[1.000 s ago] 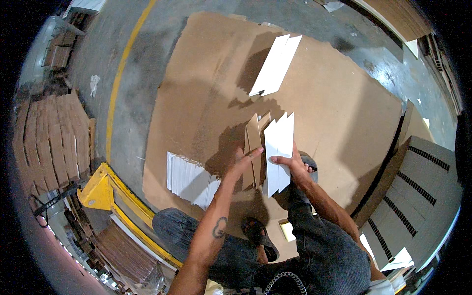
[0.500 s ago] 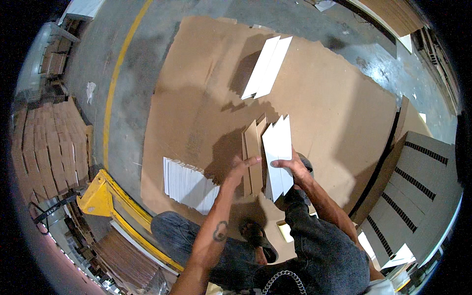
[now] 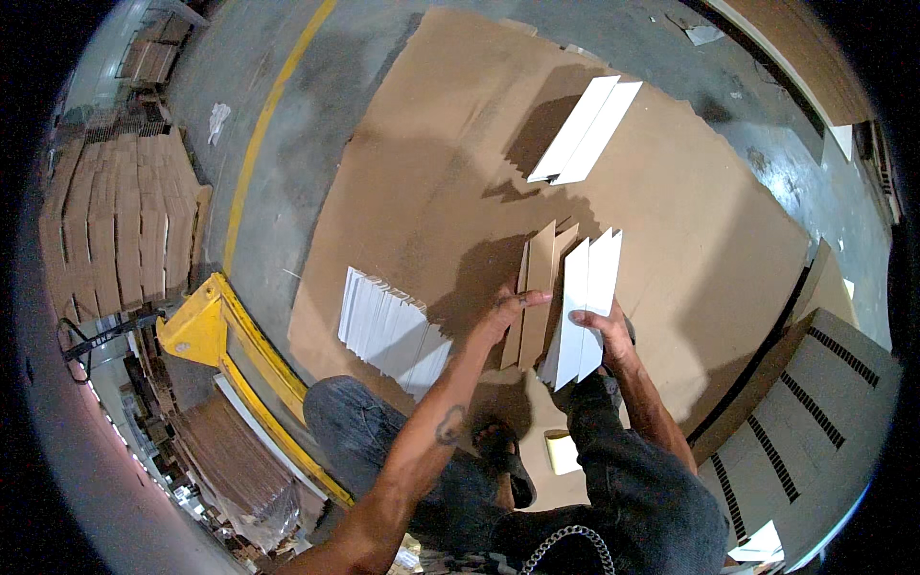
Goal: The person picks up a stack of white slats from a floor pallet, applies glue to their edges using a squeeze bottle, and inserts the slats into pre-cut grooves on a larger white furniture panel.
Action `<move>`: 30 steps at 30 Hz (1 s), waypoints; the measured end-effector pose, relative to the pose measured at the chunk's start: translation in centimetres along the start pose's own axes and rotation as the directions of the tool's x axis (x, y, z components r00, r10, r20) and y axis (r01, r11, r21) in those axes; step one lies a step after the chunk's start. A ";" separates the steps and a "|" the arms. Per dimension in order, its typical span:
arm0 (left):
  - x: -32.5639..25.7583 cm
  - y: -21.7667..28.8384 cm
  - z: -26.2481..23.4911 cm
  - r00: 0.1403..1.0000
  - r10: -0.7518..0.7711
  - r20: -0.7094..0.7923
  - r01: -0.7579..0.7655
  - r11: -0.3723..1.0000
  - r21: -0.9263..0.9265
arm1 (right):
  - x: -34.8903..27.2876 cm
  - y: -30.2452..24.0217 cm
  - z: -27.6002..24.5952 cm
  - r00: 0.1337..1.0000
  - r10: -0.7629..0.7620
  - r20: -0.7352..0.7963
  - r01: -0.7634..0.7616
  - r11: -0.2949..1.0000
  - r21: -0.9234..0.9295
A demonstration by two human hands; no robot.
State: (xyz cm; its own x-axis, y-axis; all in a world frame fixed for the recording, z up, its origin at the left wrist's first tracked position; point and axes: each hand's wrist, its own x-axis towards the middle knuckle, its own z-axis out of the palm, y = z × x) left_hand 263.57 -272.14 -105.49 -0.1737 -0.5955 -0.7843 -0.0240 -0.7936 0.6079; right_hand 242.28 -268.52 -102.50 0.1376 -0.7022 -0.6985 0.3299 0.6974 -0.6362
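Observation:
My left hand (image 3: 505,311) rests with its fingers on a brown folded cardboard piece (image 3: 539,287) that stands up from the big cardboard sheet (image 3: 671,220) on the floor. My right hand (image 3: 610,326) grips the lower end of a white folded carton blank (image 3: 586,297) held just right of the brown piece. A fanned stack of white flat blanks (image 3: 388,321) lies to the left of my left arm. Another pair of white blanks (image 3: 586,129) lies farther away on the sheet.
A yellow pallet jack frame (image 3: 216,326) sits at the left, beside my knee. Stacks of brown flat cartons (image 3: 120,225) stand on the far left. White slotted panels (image 3: 815,422) lean at the right. A yellow floor line (image 3: 268,115) runs along the concrete.
The white blank in my right hand and the brown piece have been drawn slightly closer and more upright; my left hand's fingers have shifted onto the brown piece's edge.

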 end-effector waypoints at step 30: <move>-4.0 1.3 3.5 1.000 0.002 -0.002 -0.003 0.993 -0.119 | -3.8 -0.8 -6.7 0.994 -0.062 -0.085 0.072 0.991 0.117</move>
State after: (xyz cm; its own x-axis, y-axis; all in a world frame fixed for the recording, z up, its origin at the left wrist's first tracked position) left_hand 260.83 -270.39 -101.12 -0.1722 -0.5977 -0.7830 0.0937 -0.8012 0.5910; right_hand 235.22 -265.49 -101.52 0.0373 -0.7294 -0.6831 0.4455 0.6240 -0.6420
